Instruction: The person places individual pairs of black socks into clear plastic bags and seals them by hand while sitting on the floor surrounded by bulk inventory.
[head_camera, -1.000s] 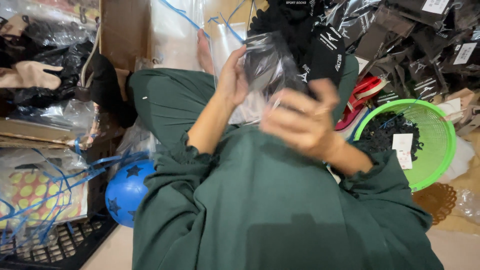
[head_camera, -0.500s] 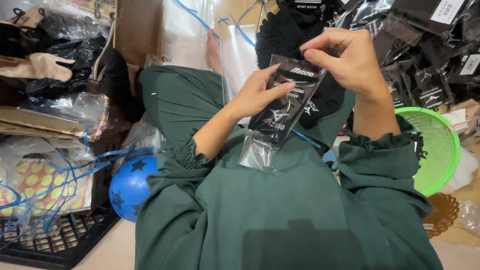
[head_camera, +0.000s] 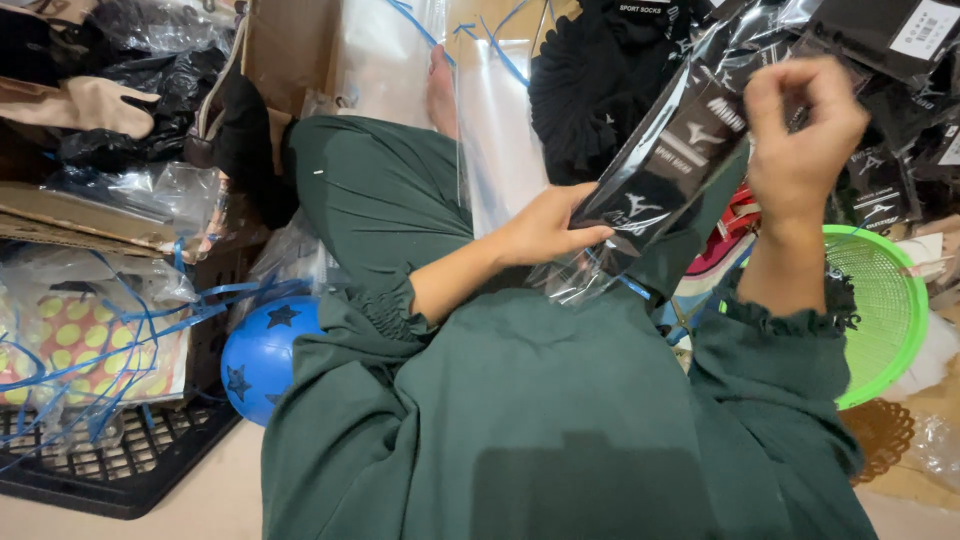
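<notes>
A clear plastic bag with a black sock pack (head_camera: 668, 175) inside is held slanted above my lap. My left hand (head_camera: 548, 228) grips the bag's lower end, fingers pressed on the plastic. My right hand (head_camera: 800, 130) pinches the upper end, fingers closed at the top edge. I sit cross-legged in a dark green garment (head_camera: 520, 420). A pile of black packed socks (head_camera: 880, 110) lies just behind my right hand.
A green mesh basket (head_camera: 885, 320) sits at the right. A blue ball with black stars (head_camera: 262, 352) lies beside my left knee. A black plastic crate (head_camera: 110, 470) holds bagged yellow-dotted items at the lower left. Clear bags and cardboard (head_camera: 400, 60) stand ahead.
Both hands have lifted the bagged sock pack up and to the right, stretching it out lengthwise. My right hand has gone from in front of the bag to its top end.
</notes>
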